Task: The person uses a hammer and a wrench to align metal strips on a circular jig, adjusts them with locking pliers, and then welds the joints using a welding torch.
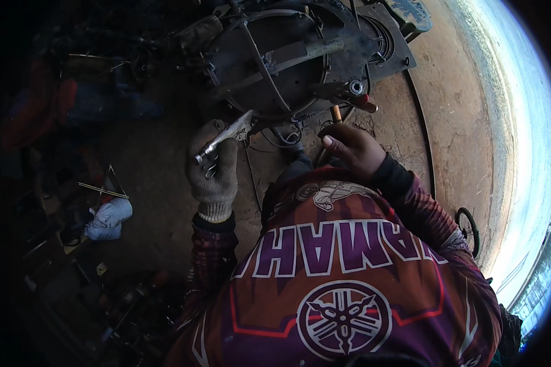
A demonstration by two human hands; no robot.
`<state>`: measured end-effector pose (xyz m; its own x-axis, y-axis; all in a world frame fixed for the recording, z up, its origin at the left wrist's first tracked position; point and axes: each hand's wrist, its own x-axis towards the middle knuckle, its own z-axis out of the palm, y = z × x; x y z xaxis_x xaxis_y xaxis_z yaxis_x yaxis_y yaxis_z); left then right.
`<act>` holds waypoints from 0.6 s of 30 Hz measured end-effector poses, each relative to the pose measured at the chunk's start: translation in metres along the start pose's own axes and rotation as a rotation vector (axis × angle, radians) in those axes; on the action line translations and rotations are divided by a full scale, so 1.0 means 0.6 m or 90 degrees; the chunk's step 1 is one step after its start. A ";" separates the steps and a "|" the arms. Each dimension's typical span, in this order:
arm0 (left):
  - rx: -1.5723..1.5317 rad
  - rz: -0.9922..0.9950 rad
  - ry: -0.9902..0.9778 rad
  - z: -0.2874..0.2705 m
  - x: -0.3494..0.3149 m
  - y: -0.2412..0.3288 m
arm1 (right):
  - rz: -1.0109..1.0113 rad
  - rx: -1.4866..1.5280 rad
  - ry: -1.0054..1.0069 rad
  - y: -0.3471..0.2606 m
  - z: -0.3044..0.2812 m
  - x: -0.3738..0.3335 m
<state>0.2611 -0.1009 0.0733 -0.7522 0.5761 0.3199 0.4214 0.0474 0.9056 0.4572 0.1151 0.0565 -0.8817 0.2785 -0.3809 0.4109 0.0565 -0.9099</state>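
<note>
My left hand, in a grey knitted glove, is closed around silver locking pliers. Their jaws point up and to the right, at the near edge of a round dark metal frame. My bare right hand is closed, with its thumb bent over the fingers. From its top sticks out a short tan rod or handle, whose lower part the fingers hide. Just beyond that hand, a tool with a red grip and a round metal end lies at the frame's near right edge.
Flat bars cross the round frame. A coil of wire lies on the plate to the right, and a black cable runs down over the brown floor. At left lie a white sack and dark clutter. A wheel stands at right.
</note>
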 end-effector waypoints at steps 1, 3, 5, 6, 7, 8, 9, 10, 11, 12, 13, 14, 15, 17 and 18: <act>0.006 0.001 0.001 0.002 -0.003 0.007 | -0.004 0.003 -0.003 0.004 0.003 0.002; 0.037 -0.018 0.072 0.008 -0.006 0.024 | -0.038 -0.009 0.000 0.015 0.008 0.005; 0.077 -0.024 0.094 0.004 -0.009 0.042 | -0.036 -0.002 -0.031 0.012 0.001 0.003; 0.108 -0.029 0.110 0.003 -0.009 0.050 | -0.029 0.002 -0.054 0.011 -0.002 0.002; 0.113 -0.028 0.112 0.004 -0.006 0.059 | -0.032 0.004 -0.058 0.018 -0.005 0.002; 0.161 -0.049 0.101 0.005 -0.002 0.068 | -0.032 -0.003 -0.051 0.027 -0.008 0.001; 0.208 -0.070 0.090 0.006 0.001 0.074 | -0.033 -0.010 -0.043 0.034 -0.012 0.000; 0.212 -0.070 0.093 0.006 0.001 0.078 | -0.036 -0.008 -0.046 0.036 -0.016 -0.001; 0.227 -0.077 0.085 0.004 0.003 0.081 | -0.030 -0.008 -0.051 0.036 -0.019 -0.002; 0.241 -0.083 0.076 0.001 0.004 0.083 | -0.024 -0.007 -0.055 0.035 -0.022 -0.003; 0.245 -0.081 0.079 -0.002 0.005 0.081 | -0.028 -0.005 -0.058 0.034 -0.023 -0.003; 0.243 -0.088 0.078 -0.006 0.006 0.077 | -0.020 0.013 -0.083 0.031 -0.022 -0.002; 0.240 -0.093 0.077 -0.009 0.006 0.077 | -0.012 0.032 -0.107 0.026 -0.020 0.000; 0.242 -0.102 0.061 -0.009 0.012 0.087 | -0.006 0.020 -0.132 0.011 -0.015 0.006; 0.241 -0.113 0.044 -0.009 0.015 0.091 | 0.003 0.008 -0.156 0.001 -0.010 0.010</act>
<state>0.2747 -0.0976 0.1272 -0.8568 0.4766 0.1971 0.4285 0.4451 0.7863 0.4539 0.1227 0.0548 -0.9104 0.0372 -0.4121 0.4135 0.0429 -0.9095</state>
